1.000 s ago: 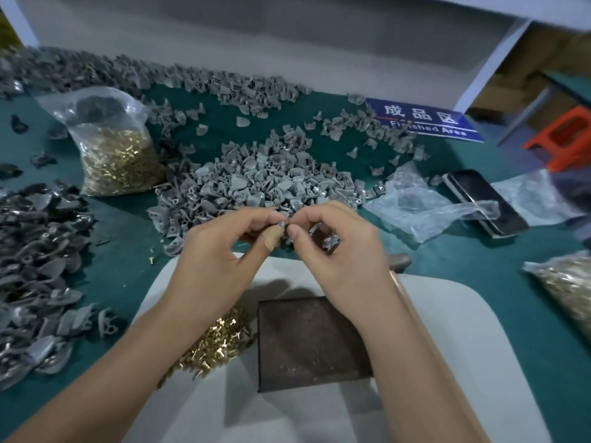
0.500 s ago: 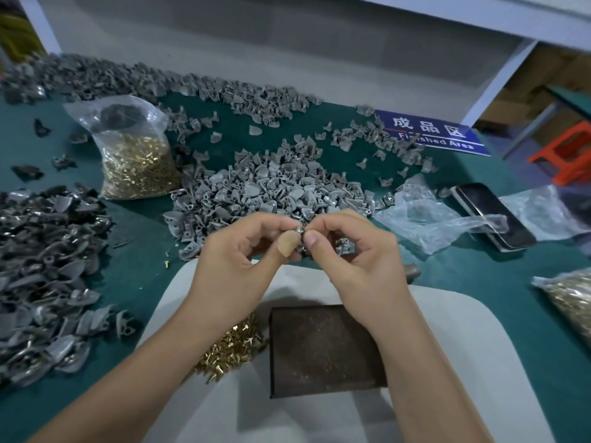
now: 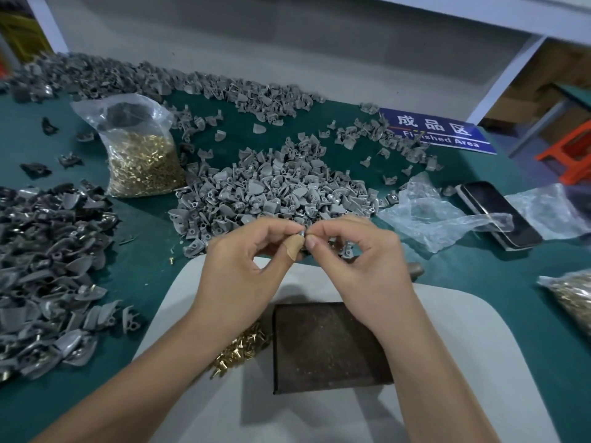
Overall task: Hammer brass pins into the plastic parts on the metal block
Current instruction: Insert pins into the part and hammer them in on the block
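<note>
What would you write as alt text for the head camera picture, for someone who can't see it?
Two hands, the left hand and the right hand, pinch one small grey part together above a dark metal block on a white board. Heaps of grey plastic parts and a bag of brass pins lie on the green table.

- I count one dark square metal block (image 3: 329,346).
- Two clear plastic bags of brass pins (image 3: 144,161), (image 3: 572,295).
- One black phone (image 3: 499,215).
- One blue sign (image 3: 438,131).
</note>
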{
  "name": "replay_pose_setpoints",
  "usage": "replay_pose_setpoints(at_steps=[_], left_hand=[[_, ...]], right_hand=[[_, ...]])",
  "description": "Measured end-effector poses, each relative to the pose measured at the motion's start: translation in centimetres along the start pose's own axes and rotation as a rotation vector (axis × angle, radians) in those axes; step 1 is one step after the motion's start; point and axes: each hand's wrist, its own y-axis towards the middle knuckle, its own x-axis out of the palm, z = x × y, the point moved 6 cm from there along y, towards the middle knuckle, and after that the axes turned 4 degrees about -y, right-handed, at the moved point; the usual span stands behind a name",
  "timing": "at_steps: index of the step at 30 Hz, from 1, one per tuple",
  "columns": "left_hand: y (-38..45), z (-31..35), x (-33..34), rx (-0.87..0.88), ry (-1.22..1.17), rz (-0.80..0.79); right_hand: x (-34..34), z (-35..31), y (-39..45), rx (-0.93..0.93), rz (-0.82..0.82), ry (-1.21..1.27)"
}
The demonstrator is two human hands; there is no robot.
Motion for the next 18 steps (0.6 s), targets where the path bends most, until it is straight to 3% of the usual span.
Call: replay_pose_setpoints(at_steps=[6,18], left_hand=[[0.0,-0.2,-0.1,-0.047,-0.116,0.029],[0.0,1.4,0.1,-0.119,-0.077,-0.054]], right_hand=[[0.2,0.1,0.0,0.066,-0.022,0.182],[-0.8,-0.4,-1.2,0.028,0.055,0.103]])
